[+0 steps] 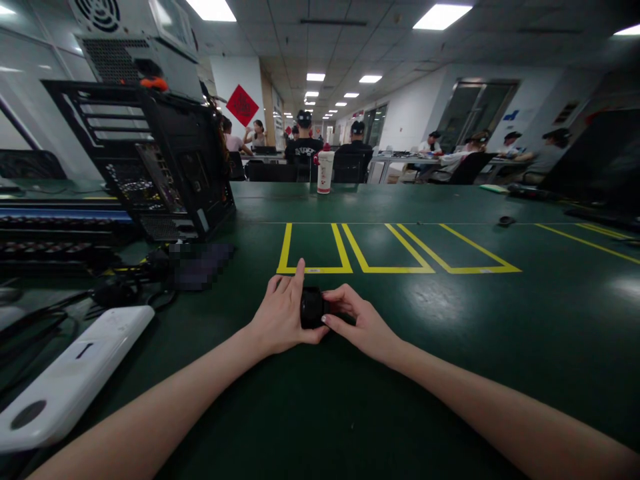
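Note:
A small black object (312, 308) with rounded edges and a glossy face is between my two hands, close over the green tabletop; its exact kind cannot be made out. My left hand (281, 313) holds it from the left, thumb along its lower edge and index finger pointing up and away. On the right side, my right hand (357, 321) pinches it with thumb and fingertips. Both hands partly cover the object. Just beyond them, yellow tape outlines (315, 270) mark the table.
A black open computer case (165, 160) stands at the left, near tangled black cables (115, 290) and a long white device (75, 380). A white and red bottle (325, 172) stands at the far edge. A small black item (506, 221) lies right. People sit beyond.

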A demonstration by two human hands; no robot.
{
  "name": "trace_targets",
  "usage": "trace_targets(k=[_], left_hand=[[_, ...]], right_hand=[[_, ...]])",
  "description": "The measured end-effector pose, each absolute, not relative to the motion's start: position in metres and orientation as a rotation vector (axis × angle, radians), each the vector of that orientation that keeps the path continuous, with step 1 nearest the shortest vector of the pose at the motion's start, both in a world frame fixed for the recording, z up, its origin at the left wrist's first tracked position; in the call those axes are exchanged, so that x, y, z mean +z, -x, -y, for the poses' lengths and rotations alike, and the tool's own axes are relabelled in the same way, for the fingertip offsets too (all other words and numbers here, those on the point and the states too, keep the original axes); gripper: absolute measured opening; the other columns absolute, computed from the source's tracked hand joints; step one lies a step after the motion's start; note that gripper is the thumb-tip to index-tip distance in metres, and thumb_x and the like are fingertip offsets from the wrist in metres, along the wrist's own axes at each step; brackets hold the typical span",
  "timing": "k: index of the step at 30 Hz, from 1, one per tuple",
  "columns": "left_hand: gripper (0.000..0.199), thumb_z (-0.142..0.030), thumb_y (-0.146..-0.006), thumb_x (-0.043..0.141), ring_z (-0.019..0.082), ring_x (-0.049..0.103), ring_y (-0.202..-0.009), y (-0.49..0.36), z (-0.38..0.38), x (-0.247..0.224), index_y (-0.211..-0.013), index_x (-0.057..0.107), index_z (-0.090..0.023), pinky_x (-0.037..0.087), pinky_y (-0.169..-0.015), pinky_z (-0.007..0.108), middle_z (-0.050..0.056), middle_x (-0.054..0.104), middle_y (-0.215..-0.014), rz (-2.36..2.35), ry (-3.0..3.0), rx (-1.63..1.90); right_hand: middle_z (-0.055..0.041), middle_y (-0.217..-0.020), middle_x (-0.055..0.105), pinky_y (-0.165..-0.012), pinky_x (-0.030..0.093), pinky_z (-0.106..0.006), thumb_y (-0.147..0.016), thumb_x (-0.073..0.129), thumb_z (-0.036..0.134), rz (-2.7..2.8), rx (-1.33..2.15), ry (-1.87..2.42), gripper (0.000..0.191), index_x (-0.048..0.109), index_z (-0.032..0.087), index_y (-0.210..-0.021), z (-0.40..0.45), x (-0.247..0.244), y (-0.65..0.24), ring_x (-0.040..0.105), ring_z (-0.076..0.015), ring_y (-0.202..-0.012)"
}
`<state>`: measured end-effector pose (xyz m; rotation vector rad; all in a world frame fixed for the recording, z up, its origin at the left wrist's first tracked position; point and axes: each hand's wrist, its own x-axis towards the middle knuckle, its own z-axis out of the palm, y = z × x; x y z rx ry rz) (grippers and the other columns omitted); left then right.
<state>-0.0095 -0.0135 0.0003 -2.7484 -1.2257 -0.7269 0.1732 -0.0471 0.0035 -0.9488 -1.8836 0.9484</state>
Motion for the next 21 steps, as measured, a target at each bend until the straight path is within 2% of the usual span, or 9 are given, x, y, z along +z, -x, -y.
trace_targets(k=[3, 6, 10, 15, 18, 21], left_hand=[[0.104, -0.059, -0.068, 0.05, 0.032, 0.043, -0.111, 0.0099, 0.0132, -0.0004, -0.135, -0.009, -0.006, 0.024, -0.095, 0.049, 0.02, 0.045, -0.122, 1.2, 2.79, -0.773], [0.101, -0.057, -0.069, 0.051, 0.032, 0.038, -0.116, 0.0105, 0.013, 0.0007, -0.135, -0.007, -0.008, 0.024, -0.096, 0.049, 0.021, 0.038, -0.129, 1.2, 2.815, -0.776], [0.097, -0.062, -0.068, 0.05, 0.033, 0.036, -0.116, 0.0125, 0.012, 0.003, -0.136, 0.002, -0.012, 0.027, -0.094, 0.049, 0.019, 0.038, -0.129, 1.234, 2.836, -0.721], [0.099, -0.069, -0.056, 0.056, 0.031, 0.042, -0.105, 0.0148, 0.0094, 0.0038, -0.131, 0.02, -0.014, 0.034, -0.088, 0.047, 0.015, 0.044, -0.119, 1.236, 2.879, -0.694], [0.08, -0.066, -0.058, 0.058, 0.028, 0.045, -0.095, 0.0135, 0.0087, 0.0034, -0.115, 0.038, -0.014, 0.038, -0.082, 0.042, 0.012, 0.048, -0.107, 1.253, 2.875, -0.713], [0.06, -0.06, -0.062, 0.057, 0.024, 0.046, -0.086, 0.0111, 0.0089, 0.0023, -0.099, 0.046, -0.015, 0.04, -0.075, 0.039, 0.009, 0.05, -0.094, 1.316, 2.874, -0.704]], right_hand=[[-0.0021, -0.1, 0.056, -0.087, 0.047, -0.037, -0.077, 0.057, 0.017, 1.892, 0.918, 0.958, 0.024, 0.048, 0.021, -0.098, 0.0466, 0.0033, -0.1725, 0.058, -0.0158, -0.094], [-0.0015, -0.098, 0.056, -0.087, 0.048, -0.037, -0.076, 0.058, 0.017, 1.883, 0.921, 0.958, 0.024, 0.047, 0.021, -0.098, 0.0457, 0.0027, -0.172, 0.058, -0.0156, -0.093], [-0.0015, -0.099, 0.056, -0.086, 0.048, -0.038, -0.076, 0.058, 0.018, 1.888, 0.923, 0.972, 0.023, 0.048, 0.022, -0.097, 0.046, 0.0041, -0.1719, 0.058, -0.0163, -0.093], [-0.0016, -0.1, 0.057, -0.085, 0.049, -0.04, -0.077, 0.058, 0.019, 1.877, 0.939, 1.012, 0.023, 0.048, 0.022, -0.097, 0.0475, 0.0061, -0.1719, 0.059, -0.0167, -0.092], [-0.0019, -0.102, 0.056, -0.088, 0.048, -0.039, -0.077, 0.057, 0.018, 1.842, 1.006, 0.984, 0.024, 0.046, 0.022, -0.099, 0.0472, 0.0043, -0.1717, 0.059, -0.0161, -0.095], [-0.0028, -0.109, 0.052, -0.091, 0.046, -0.038, -0.077, 0.057, 0.016, 1.79, 1.071, 0.924, 0.025, 0.046, 0.022, -0.098, 0.0453, 0.0012, -0.1717, 0.056, -0.0158, -0.101]])
